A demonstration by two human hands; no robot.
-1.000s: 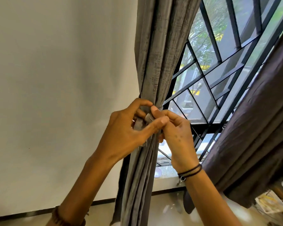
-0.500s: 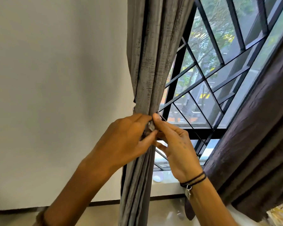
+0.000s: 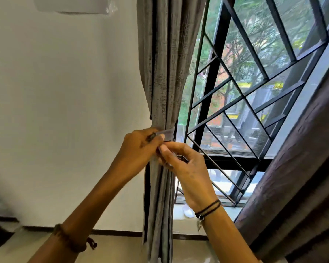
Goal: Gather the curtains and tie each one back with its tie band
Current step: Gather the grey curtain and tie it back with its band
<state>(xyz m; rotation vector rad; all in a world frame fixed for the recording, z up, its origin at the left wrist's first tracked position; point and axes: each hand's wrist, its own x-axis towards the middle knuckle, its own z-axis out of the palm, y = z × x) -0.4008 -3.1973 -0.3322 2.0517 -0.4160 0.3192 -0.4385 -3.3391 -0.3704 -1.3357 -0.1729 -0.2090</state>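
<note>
A grey curtain point(image 3: 163, 73) hangs gathered into a narrow bundle beside the window. A grey tie band point(image 3: 168, 134) is wrapped round it at its waist. My left hand point(image 3: 139, 149) grips the band and the bundle from the left, thumb on top. From the right, my right hand point(image 3: 182, 164) pinches the band's end between thumb and fingertips just below the wrap. A second, dark brown curtain point(image 3: 302, 177) hangs loose at the right.
A black metal window grille point(image 3: 235, 111) stands behind the curtains, with trees outside. A plain white wall point(image 3: 65, 111) fills the left, and a white unit point(image 3: 72, 4) is mounted at the top. The window sill point(image 3: 180, 212) and pale floor point(image 3: 122, 249) lie below.
My view has tilted and shifted. Both hands stay on the band at the curtain's waist; the right hand has dropped slightly below the wrap, and more of the band shows above my left hand.
</note>
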